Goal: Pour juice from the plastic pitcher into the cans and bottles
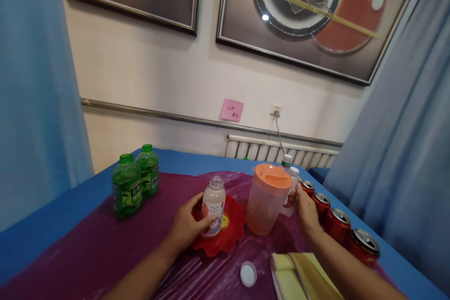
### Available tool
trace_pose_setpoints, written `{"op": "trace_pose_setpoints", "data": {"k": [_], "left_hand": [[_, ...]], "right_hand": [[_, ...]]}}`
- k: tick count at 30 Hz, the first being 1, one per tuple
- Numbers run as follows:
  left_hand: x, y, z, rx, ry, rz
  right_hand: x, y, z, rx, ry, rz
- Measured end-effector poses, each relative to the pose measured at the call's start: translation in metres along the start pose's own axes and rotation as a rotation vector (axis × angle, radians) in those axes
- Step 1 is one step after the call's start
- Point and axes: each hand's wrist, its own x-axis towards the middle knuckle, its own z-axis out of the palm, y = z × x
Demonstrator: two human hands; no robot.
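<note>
A folded yellow cloth [304, 279] lies nearest, toward the right of the worktop [45, 236], with a loose white cap [248, 274] just left of it. Beyond the cap, the left hand [186, 227] has its fingers around an uncapped tea bottle [213, 208], thumb across the label, the bottle upright over a scalloped red plate [232, 232]. The right hand [307, 208] has its fingers closed about the handle of an orange-lidded pitcher [263, 211], partly hidden. The pitcher's body sits between the right hand and the bottle, just right of the plate; both long axes run upright, and a narrow gap parts the two vessels. Whether the pitcher's base touches down cannot be told. A wrinkled purple sheet [94, 243] covers most of the blue surface; red cans [339, 225] line the right edge, and two green bottles [127, 190] stand toward the far left corner. Behind are a white wall [158, 70], a radiator [270, 149] and blue curtains [31, 79].
</note>
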Motion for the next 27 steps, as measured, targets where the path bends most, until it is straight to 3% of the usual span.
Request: {"op": "trace_pose_setpoints", "data": {"k": [3, 5, 6, 9, 11, 14, 21, 24, 27], "left_hand": [[0.003, -0.001, -0.003, 0.054, 0.032, 0.008], [0.004, -0.002, -0.004, 0.109, 0.043, 0.015], [0.004, -0.003, -0.005, 0.137, 0.043, 0.021], [0.004, -0.007, -0.004, 0.191, 0.043, 0.066], [0.004, -0.011, -0.003, 0.213, 0.045, 0.109], [0.004, -0.011, -0.002, 0.238, 0.052, 0.141], [0.003, 0.003, -0.006, 0.273, 0.056, 0.124], [0.003, 0.002, -0.006, 0.275, 0.067, 0.122], [0.003, -0.004, -0.005, 0.265, 0.074, 0.121]], "right_hand": [[-0.013, -0.012, -0.016, -0.012, 0.223, -0.062], [-0.034, -0.022, -0.022, -0.042, 0.201, -0.21], [-0.049, -0.026, -0.022, -0.095, 0.072, -0.283], [-0.095, -0.029, -0.012, -0.361, -0.516, -0.417], [-0.117, -0.023, 0.001, -0.541, -0.808, -0.469], [-0.128, -0.009, 0.02, -0.744, -1.018, -0.508], [-0.122, 0.011, 0.036, -0.876, -1.08, -0.686], [-0.124, 0.002, 0.036, -0.845, -1.083, -0.663], [-0.117, -0.023, 0.039, -0.633, -0.987, -0.569]]}}
